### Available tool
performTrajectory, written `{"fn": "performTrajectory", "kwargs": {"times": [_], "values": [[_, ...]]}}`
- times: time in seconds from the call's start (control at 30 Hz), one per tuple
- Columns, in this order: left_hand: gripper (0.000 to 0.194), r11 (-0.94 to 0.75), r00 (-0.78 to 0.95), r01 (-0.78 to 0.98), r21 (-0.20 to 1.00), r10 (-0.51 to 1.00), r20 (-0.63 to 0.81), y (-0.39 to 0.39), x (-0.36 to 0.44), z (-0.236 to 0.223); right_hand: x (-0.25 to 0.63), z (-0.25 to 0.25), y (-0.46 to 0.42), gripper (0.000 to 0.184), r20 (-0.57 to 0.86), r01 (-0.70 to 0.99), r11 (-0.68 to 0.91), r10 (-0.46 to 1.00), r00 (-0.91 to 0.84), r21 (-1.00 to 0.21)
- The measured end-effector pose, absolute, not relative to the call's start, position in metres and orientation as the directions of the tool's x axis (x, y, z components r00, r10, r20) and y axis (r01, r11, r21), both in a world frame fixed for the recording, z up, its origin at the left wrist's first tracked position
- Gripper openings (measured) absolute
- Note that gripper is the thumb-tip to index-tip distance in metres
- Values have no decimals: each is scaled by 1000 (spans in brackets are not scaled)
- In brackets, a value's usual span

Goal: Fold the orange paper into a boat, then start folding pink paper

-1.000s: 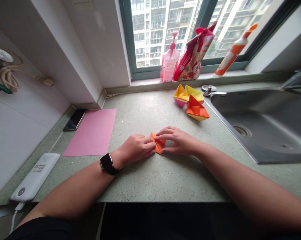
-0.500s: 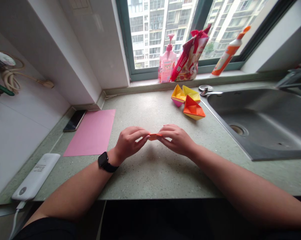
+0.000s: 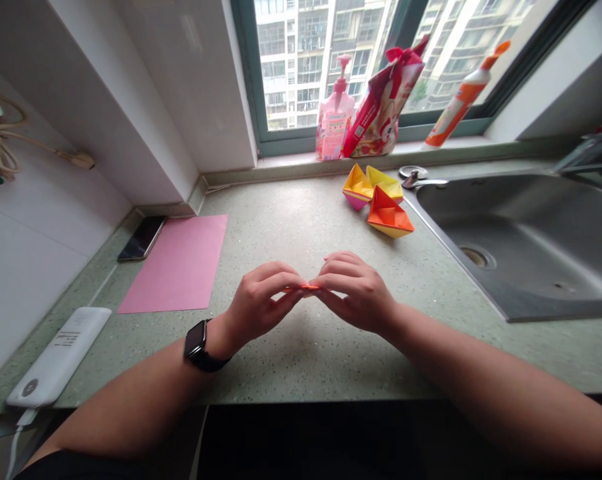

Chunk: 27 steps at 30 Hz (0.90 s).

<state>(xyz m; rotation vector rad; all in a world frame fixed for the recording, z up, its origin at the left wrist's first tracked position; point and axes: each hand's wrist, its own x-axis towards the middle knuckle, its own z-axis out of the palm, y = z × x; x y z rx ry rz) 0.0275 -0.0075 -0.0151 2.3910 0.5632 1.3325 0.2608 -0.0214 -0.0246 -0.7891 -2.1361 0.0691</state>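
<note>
Standing along the windowsill [image 3: 285, 161]: pink pump bottle [image 3: 335, 127], red bag [image 3: 383, 110], orange-and-white squeeze bottle [image 3: 459, 103]; contents of bag and squeeze bottle cannot be told. Steel sink [image 3: 531, 233] to the right, drain [image 3: 475, 257] in its floor. Three folded paper boats [image 3: 383, 210] sit clustered on the desk [image 3: 281, 220] near the sink. Orange folded paper [image 3: 309, 287], edge-on, is between both hands, just above the desk. Left hand [image 3: 263, 297]: narrow grip, thumb below, fingers above, pinching its left part. Right hand [image 3: 358, 290]: same pinch on its right part.

I see the folded orange paper [image 3: 311, 287] right of the rectangular pink paper sheet [image 3: 177, 265], before three multicoloured folded-paper boats [image 3: 379, 208].
</note>
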Motion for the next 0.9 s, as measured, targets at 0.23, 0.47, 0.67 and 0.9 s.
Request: {"fn": "performTrajectory", "kwargs": {"times": [0.23,0.47,0.67,0.9], "values": [[6,-752,471,204,627,637,610,-7,27,-18,264,-27,-18,25,666,511,777,604,-438,-368],[10,-680,418,245,691,717,558,4,21,-21,269,-34,-9,11,741,491,782,578,-342,-383],[10,-639,363,218,738,755,546,9,19,-26,273,-38,-2,17,694,503,745,636,-338,-438],[16,-632,403,265,728,759,512,12,16,-28,273,-39,0,9,717,463,752,631,-297,-470]]}}
